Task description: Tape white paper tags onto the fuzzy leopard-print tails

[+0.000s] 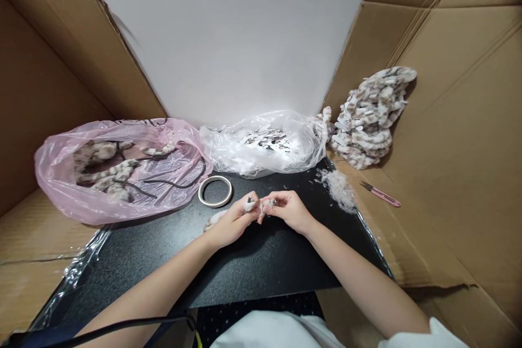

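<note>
Both hands meet over the middle of the black tabletop [163, 261]. A small white and brown plush piece [267, 204] is pinched between them, partly covered by the fingers. My left hand [234, 223] is closed round its left part, where a white tip pokes up by the thumb. The fingertips of my right hand [291, 209] close on its right end. Under the left wrist, more white and brown plush [212, 219] rests on the table; whether it joins the held piece is hidden. A roll of tape [215, 192] lies flat just beyond my left hand.
At the back left, an open pink plastic bag [57, 174] holds plush pieces and dark cords. Beside it, a clear bag [228, 155] contains white cut pieces. Right of that rise stacked plush pieces [369, 119], loose fluff [338, 190] and pink thread snips [381, 194]. Cardboard walls [460, 136] enclose the sides.
</note>
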The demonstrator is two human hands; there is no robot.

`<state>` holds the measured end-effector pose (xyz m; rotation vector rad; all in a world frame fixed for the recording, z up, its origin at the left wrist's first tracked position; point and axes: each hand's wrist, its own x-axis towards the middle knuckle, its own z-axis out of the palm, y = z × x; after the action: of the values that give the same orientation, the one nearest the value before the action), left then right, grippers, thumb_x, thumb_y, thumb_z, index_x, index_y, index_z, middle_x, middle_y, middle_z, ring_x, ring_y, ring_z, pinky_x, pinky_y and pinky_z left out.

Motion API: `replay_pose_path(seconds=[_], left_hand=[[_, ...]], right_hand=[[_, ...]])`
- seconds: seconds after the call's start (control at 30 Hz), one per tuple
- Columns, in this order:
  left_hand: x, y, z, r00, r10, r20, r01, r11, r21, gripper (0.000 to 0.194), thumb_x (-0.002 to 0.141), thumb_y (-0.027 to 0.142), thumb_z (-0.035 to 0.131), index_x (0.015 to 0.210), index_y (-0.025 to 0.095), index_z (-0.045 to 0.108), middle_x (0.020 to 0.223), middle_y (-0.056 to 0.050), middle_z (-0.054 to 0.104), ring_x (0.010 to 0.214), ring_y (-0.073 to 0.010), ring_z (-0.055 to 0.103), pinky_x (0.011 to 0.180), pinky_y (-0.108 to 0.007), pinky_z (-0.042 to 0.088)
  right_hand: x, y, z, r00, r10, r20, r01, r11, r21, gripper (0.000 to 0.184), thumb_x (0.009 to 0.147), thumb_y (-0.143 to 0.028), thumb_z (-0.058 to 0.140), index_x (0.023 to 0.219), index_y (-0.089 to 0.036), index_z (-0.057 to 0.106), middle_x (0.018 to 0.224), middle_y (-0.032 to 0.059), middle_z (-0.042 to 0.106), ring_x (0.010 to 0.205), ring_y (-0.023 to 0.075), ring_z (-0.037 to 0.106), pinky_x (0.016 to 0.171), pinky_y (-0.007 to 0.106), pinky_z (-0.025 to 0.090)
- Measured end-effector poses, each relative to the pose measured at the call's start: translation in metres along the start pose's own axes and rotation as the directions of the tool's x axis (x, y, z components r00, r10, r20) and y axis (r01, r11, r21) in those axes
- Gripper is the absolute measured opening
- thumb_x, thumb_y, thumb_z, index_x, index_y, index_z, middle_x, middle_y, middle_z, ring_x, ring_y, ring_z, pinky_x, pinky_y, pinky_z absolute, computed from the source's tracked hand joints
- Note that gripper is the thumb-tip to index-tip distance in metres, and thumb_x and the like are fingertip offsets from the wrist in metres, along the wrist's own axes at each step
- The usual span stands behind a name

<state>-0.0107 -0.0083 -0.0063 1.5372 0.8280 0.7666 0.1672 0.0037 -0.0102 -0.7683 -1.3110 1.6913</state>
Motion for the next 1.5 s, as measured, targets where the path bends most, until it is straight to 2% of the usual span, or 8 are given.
replay_pose_path(seconds=[0.1,0.33,0.5,0.67,1.0,1.23,1.37,1.5], left_hand=[[0.001,-0.004,0.003,1.000,0.006,-0.019,-0.008,0.994,-0.113,0.026,0.091,0.040,0.050,0.080,0.020,0.038,0.067,0.004,0.049,0.055,-0.0086,0.036,0.051,-0.021,0.029],[0.003,-0.007,0.009,0.985,-0.131,-0.111,0.095,0.956,-0.276,0.040,0.087,0.047,0.058,0.113,0.026,0.037,0.067,0.008,0.045,0.047,-0.0056,0.036,0.042,-0.016,0.024],[0.006,-0.009,0.008,0.977,-0.087,-0.195,0.013,0.935,-0.354,0.040,0.082,0.045,0.065,0.105,0.027,0.037,0.068,0.009,0.044,0.047,-0.0041,0.035,0.043,-0.014,0.025],[0.005,-0.007,0.008,0.976,-0.056,-0.210,-0.024,0.932,-0.362,0.035,0.085,0.043,0.063,0.103,0.026,0.038,0.065,0.009,0.042,0.049,-0.0050,0.035,0.045,-0.014,0.025],[0.003,-0.007,0.007,0.988,-0.034,-0.148,-0.001,0.974,-0.228,0.028,0.089,0.042,0.056,0.103,0.024,0.039,0.068,0.006,0.047,0.056,-0.0080,0.039,0.050,-0.018,0.029],[0.004,0.006,-0.005,0.989,-0.021,-0.148,0.024,0.999,0.020,0.021,0.091,0.040,0.051,0.096,0.020,0.046,0.066,0.006,0.044,0.055,-0.0085,0.036,0.052,-0.021,0.029],[0.003,0.005,-0.009,0.983,-0.008,-0.181,0.018,0.999,0.050,0.019,0.091,0.038,0.050,0.095,0.021,0.046,0.064,0.007,0.042,0.052,-0.0084,0.035,0.051,-0.021,0.028],[0.003,0.003,-0.008,0.980,0.010,-0.197,-0.002,0.999,0.042,0.018,0.091,0.038,0.050,0.095,0.021,0.045,0.064,0.007,0.043,0.054,-0.0086,0.036,0.053,-0.021,0.029]], right_hand=[[0.000,0.002,0.000,0.998,-0.060,-0.014,0.060,0.997,-0.039,0.028,0.063,-0.041,0.082,0.079,-0.020,0.075,0.067,-0.0014,0.066,0.062,0.0171,0.066,0.069,0.034,0.054],[0.000,0.012,-0.001,0.970,-0.230,-0.082,0.189,0.920,-0.343,0.019,0.071,-0.035,0.077,0.083,-0.022,0.078,0.074,0.0010,0.063,0.068,0.0143,0.056,0.066,0.030,0.046],[-0.003,0.008,-0.001,0.944,-0.319,-0.085,0.248,0.855,-0.455,0.043,0.068,-0.029,0.080,0.109,-0.022,0.070,0.085,0.0013,0.062,0.077,0.0150,0.057,0.072,0.028,0.048],[-0.006,0.003,-0.002,0.887,-0.416,-0.198,0.268,0.816,-0.512,0.009,0.076,-0.027,0.071,0.079,-0.019,0.070,0.073,0.0021,0.066,0.069,0.0151,0.060,0.070,0.029,0.049],[-0.006,0.003,0.006,0.865,-0.489,-0.115,0.341,0.740,-0.580,0.008,0.081,-0.023,0.066,0.079,-0.020,0.074,0.074,0.0045,0.072,0.067,0.0160,0.064,0.065,0.028,0.050],[0.000,0.005,-0.006,0.922,-0.266,-0.282,0.195,0.947,-0.253,0.015,0.077,-0.035,0.069,0.081,-0.020,0.073,0.071,0.0013,0.070,0.059,0.0139,0.062,0.059,0.027,0.051],[0.000,-0.001,-0.008,0.921,-0.270,-0.280,0.235,0.960,-0.155,0.020,0.077,-0.038,0.070,0.089,-0.021,0.071,0.071,-0.0006,0.068,0.062,0.0131,0.062,0.064,0.028,0.052],[-0.002,-0.004,-0.008,0.890,-0.308,-0.337,0.253,0.947,-0.198,0.016,0.077,-0.037,0.069,0.082,-0.021,0.070,0.067,-0.0009,0.066,0.063,0.0129,0.061,0.064,0.026,0.051]])
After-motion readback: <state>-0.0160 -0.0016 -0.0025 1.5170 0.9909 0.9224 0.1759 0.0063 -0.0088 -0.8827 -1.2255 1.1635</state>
